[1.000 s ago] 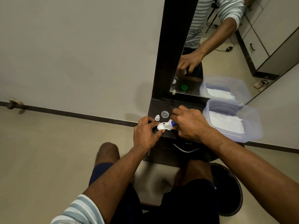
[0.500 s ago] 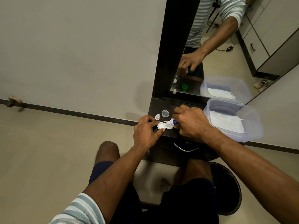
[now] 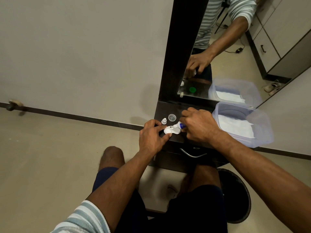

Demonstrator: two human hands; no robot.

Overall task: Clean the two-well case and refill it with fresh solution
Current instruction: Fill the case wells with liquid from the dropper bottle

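Between the hands lies the two-well case [image 3: 171, 130], left hand [image 3: 152, 137] pinching it, right hand [image 3: 200, 126] gripping the solution bottle [image 3: 180, 126].

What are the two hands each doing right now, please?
Left hand: pinches the two-well case on the dark counter.
Right hand: grips the solution bottle, nozzle over the case.

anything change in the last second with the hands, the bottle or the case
Almost nothing. The right hand still grips the small blue-and-white bottle, tip over the white two-well case; the left hand still steadies the case. The small white cap and clear round lid have not moved.
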